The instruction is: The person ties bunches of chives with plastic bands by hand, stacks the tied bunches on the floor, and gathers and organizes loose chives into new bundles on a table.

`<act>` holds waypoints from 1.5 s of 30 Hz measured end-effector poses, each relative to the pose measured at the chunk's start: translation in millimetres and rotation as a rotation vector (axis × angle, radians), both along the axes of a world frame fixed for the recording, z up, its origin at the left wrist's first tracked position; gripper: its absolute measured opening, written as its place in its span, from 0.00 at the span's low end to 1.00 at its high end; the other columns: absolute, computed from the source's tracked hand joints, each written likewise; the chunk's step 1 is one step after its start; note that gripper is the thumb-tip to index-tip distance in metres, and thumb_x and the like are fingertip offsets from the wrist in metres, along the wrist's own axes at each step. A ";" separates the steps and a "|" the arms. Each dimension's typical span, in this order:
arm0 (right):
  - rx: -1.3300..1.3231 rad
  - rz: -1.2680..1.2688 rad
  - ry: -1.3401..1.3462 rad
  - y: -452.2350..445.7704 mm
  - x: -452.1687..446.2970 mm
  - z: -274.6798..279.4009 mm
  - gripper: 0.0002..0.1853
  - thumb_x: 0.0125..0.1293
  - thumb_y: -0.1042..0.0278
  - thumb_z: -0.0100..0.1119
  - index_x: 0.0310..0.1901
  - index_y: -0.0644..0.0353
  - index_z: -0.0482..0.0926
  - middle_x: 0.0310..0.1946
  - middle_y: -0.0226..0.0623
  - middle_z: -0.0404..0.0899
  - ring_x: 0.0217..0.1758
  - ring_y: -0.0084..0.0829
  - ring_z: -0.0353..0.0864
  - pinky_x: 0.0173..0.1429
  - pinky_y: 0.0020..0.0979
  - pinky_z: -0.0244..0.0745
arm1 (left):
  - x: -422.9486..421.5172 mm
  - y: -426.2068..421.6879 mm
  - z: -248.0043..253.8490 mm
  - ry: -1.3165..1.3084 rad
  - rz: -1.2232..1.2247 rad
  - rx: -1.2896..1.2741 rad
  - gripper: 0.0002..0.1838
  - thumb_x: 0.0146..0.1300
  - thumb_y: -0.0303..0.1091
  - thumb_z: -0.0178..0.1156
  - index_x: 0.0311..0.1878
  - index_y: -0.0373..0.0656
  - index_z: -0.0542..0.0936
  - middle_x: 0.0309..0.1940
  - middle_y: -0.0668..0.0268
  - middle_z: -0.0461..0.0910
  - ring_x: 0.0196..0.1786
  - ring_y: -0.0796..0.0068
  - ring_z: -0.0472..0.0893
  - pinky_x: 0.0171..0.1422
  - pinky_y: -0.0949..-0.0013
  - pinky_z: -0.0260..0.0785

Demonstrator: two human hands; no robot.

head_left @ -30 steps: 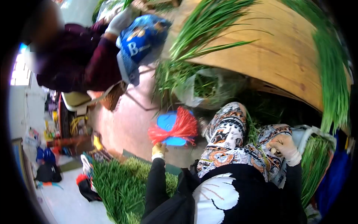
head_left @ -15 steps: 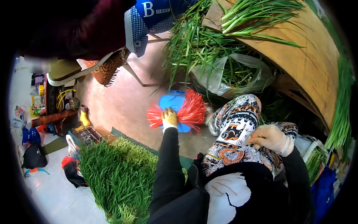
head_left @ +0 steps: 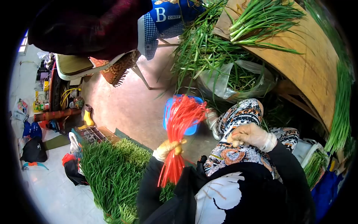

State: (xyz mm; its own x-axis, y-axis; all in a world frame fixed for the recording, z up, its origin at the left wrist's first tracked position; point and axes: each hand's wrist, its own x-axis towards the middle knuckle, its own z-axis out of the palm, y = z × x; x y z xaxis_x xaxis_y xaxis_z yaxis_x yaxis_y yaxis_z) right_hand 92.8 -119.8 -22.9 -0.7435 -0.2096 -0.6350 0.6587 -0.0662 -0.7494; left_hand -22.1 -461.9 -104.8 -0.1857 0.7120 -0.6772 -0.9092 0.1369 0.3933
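Observation:
My left hand, in a pale glove, is closed around a bundle of red plastic strings. The bundle's upper end fans out over a blue plastic container on the floor, and its loose lower ends hang by my sleeve. My right hand, also gloved, is above my patterned trouser leg with its fingers curled together. Whatever those fingers may hold is too small or hidden to name.
Bundled green leafy stalks lie at lower left. A clear plastic bag of loose greens stands beyond my knees. More stalks rest on a wooden table at right. Another person's dark sleeve and a chair are at upper left.
My left hand has lifted the red strings from the blue container and drawn them towards me; the bundle now stands more upright. My right hand has moved left over my leg.

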 end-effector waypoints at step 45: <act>0.979 -1.354 0.485 217.2 267.5 164.6 0.20 0.67 0.57 0.40 0.53 0.61 0.68 0.54 0.41 0.68 0.58 0.32 0.66 0.63 0.33 0.61 | -61.4 22.6 -127.5 1.965 -1.617 -0.539 0.10 0.55 0.34 0.47 0.40 0.53 0.73 0.34 0.69 0.77 0.42 0.68 0.75 0.56 0.55 0.58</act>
State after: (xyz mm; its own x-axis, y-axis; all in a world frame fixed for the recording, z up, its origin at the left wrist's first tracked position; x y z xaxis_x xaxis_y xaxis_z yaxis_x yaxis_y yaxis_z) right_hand 360.3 97.4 141.7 -0.1983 0.9636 0.1794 0.2474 0.2263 -0.9421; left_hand -83.5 -439.3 -232.3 -0.2602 0.7758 -0.5748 0.9580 0.2817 -0.0535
